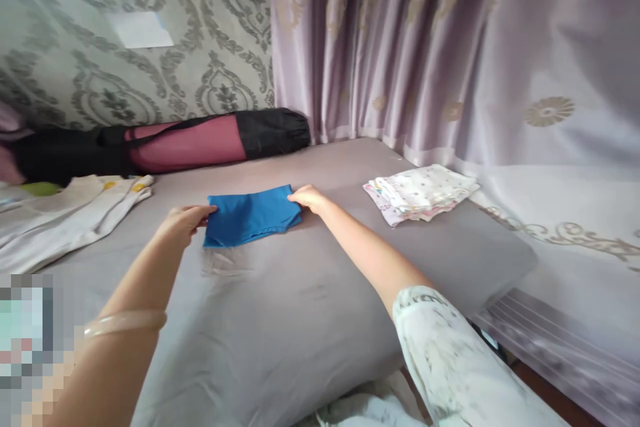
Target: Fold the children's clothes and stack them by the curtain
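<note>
I see the folded blue cloth flat on the bed. The right hand lies open on its 3 o'clock edge, likely pinning the fold. The left hand touches the 9 o'clock edge, but I cannot tell its grip.

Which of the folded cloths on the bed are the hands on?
The plain blue cloth in the middle: the left hand touches its left edge, the right hand its right corner. The white printed stack and the cream pile lie untouched.
</note>
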The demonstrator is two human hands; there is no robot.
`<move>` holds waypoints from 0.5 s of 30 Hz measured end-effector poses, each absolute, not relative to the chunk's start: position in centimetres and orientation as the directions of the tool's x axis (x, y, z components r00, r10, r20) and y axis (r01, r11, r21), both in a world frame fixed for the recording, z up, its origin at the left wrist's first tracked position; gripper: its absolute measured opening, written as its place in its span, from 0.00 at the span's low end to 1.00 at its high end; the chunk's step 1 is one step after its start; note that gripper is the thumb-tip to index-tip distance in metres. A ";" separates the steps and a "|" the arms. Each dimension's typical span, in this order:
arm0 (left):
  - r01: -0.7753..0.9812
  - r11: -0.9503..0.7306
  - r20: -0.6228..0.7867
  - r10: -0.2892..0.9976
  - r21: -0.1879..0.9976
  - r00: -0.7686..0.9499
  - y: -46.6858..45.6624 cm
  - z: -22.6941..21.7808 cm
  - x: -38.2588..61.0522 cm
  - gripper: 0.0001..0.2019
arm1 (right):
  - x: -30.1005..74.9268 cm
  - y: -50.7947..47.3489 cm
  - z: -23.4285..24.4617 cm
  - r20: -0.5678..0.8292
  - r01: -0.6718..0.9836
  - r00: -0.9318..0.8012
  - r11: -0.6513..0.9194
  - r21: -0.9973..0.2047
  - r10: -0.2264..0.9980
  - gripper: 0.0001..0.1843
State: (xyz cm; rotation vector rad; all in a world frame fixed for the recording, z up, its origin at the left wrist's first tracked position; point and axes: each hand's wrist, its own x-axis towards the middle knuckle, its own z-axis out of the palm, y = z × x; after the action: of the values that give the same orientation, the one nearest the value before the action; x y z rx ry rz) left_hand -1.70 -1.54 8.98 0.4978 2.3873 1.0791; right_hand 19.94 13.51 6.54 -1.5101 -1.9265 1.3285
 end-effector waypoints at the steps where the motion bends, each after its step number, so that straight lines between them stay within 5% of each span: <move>1: 0.113 0.608 -0.285 0.519 0.786 -0.806 -1.4 9.4 -1.5 0.06 | 20.3 13.7 6.5 -0.241 0.556 -0.366 0.003 -0.831 0.899 0.12; 15: 0.364 0.367 -0.120 0.827 0.856 -0.550 0.8 14.2 9.2 0.08 | 33.3 17.2 11.6 0.012 0.636 -0.310 0.217 -0.741 0.951 0.06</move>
State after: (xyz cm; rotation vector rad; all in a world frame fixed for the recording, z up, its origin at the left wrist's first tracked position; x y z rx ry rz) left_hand 9.24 0.81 14.25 1.0263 2.0852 1.1058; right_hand 33.28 17.23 11.60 -1.4625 -2.0260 0.8870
